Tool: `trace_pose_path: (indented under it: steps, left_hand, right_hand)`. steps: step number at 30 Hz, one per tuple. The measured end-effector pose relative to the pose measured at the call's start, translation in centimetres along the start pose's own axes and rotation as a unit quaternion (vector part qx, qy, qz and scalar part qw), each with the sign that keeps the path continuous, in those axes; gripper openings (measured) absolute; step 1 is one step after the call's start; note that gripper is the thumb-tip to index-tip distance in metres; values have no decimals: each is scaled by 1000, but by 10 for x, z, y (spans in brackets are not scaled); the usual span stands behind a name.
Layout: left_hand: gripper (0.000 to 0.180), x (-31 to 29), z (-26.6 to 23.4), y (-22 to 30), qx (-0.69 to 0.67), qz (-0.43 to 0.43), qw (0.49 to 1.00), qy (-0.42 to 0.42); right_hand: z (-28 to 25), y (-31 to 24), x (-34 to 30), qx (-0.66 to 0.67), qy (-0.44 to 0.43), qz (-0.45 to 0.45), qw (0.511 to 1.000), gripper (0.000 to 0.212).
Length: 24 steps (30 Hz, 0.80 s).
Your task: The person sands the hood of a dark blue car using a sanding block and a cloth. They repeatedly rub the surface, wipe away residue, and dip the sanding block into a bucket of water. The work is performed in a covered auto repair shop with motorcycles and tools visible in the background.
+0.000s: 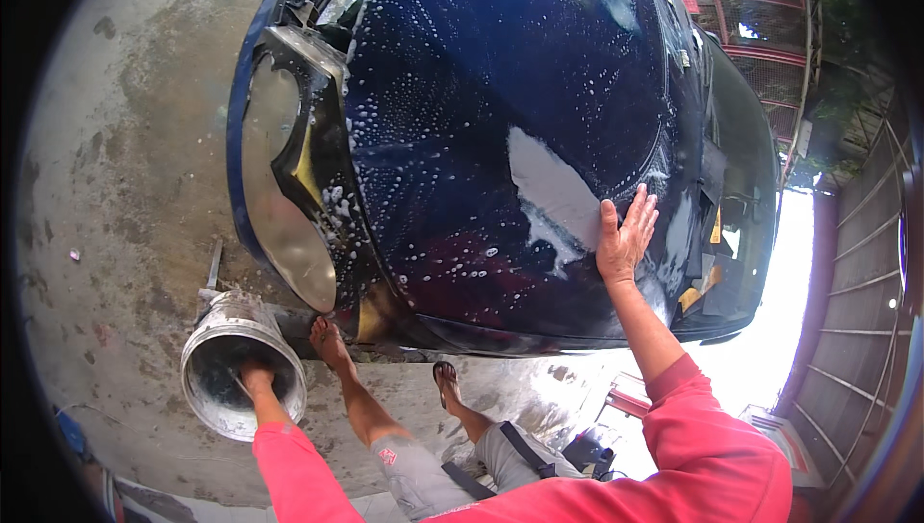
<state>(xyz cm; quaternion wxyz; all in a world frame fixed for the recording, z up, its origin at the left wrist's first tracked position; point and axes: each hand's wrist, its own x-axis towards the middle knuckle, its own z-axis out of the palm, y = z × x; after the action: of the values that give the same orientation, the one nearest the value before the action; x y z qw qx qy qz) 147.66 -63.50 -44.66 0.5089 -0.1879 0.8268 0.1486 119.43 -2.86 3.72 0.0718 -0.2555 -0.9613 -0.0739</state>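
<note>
The right hand (628, 234) lies palm down on the dark blue hood (452, 138) of a car, at the edge of a pale, bare-looking patch (553, 191); its grip is released, fingers extended and thumb set apart. The left hand (254, 376) is lowered into a grey-white bucket (239, 309); from where I stand, the inside is too dark to tell whether that grip is clenched or grasping anything. The hood is positioned directly ahead of the person, its surface covered with scattered droplets and white foam. The bucket is located on the concrete floor (125, 186), at the person's left, near the car's front corner and tilted in view. A pale, curved headlight panel (298, 244) sits forward of the hood. One foot (330, 342) is placed between bucket and car.
</note>
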Motion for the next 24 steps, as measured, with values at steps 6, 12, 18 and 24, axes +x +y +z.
trace_pose_path:
  steps: [6, 12, 18, 24]
  left_hand:
    - [54, -69, -21, -16, -227, -27, 958, 175]
    - [62, -247, -132, -4, -402, -25, 882, 247]
    - [54, -431, -261, 143, -590, 111, 731, 325]
    - [45, -574, -325, 368, -589, 335, 692, 247]
  right_hand:
    - [2, -6, -1, -16, 4, 1, 1000, 118]
    - [-1, -14, -4, -9, -12, 5, 1000, 125]
    - [-16, -21, 1, 16, -63, 20, 998, 126]
    - [-101, -8, -3, 658, -329, -52, 675, 104]
